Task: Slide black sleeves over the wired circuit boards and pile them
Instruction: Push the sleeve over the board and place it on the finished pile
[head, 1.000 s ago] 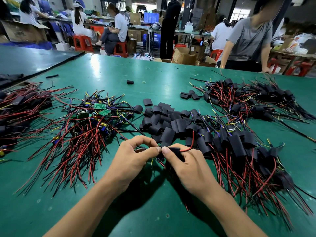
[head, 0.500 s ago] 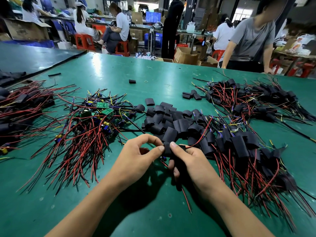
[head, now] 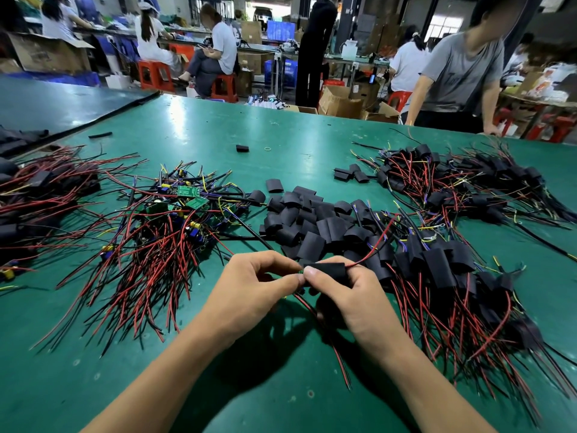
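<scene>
Head view: both hands meet just above the green worktop [head: 281, 135], close to the person. The right hand [head: 352, 295] grips a black sleeve [head: 326, 271], thumb on its near face and fingers curled behind. The left hand [head: 249, 285] pinches thumb and forefinger at the sleeve's left end, where a sliver of a green board [head: 301, 271] pokes out; the rest of the board is hidden inside. A red wire [head: 374, 248] arcs from the sleeve's right end, and red and black leads [head: 337, 354] trail down under the hands.

Just beyond the hands lies a heap of loose sleeves [head: 312, 220]. To its left is a tangle of bare boards [head: 175, 214]; to its right a pile of sleeved ones [head: 437, 264].
</scene>
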The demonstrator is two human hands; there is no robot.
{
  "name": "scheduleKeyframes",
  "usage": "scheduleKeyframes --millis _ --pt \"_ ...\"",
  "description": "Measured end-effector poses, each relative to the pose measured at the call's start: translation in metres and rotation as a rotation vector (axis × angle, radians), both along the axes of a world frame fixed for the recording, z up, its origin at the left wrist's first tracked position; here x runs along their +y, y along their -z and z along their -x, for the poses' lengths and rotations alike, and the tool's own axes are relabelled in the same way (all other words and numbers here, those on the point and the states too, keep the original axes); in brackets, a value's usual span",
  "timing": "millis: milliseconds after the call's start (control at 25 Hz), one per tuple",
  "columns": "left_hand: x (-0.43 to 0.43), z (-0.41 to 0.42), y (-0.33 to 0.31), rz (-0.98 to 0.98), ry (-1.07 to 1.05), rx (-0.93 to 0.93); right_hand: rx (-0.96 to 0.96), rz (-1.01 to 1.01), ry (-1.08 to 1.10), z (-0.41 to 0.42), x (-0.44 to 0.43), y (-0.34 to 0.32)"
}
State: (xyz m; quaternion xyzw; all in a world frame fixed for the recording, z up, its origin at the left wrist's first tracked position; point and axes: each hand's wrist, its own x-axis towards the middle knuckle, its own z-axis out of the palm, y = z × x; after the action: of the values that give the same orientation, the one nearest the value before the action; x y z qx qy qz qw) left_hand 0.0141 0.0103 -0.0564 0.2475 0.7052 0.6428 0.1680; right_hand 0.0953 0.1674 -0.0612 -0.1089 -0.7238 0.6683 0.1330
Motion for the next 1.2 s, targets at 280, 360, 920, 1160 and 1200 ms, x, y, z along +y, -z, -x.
scheduleKeyframes --millis 280,360,920,1160,1200 --pt "0.0 0.003 -0.001 -0.104 0.056 -0.128 -0.027 0.134 0.013 0.0 -0.002 -0.006" --pt "-0.001 0.005 -0.001 -0.136 0.068 -0.144 -0.007 0.224 -0.006 0.003 -0.003 -0.008" --pt "0.005 -0.006 -0.007 -0.084 0.141 -0.226 -0.043 0.206 0.058 0.001 0.001 -0.008" --pt "0.002 -0.007 -0.009 -0.06 0.122 -0.192 0.04 0.323 -0.024 0.002 0.004 -0.009" --pt "0.002 -0.007 -0.009 -0.074 0.1 -0.191 0.061 0.364 -0.073 0.001 0.007 -0.009"
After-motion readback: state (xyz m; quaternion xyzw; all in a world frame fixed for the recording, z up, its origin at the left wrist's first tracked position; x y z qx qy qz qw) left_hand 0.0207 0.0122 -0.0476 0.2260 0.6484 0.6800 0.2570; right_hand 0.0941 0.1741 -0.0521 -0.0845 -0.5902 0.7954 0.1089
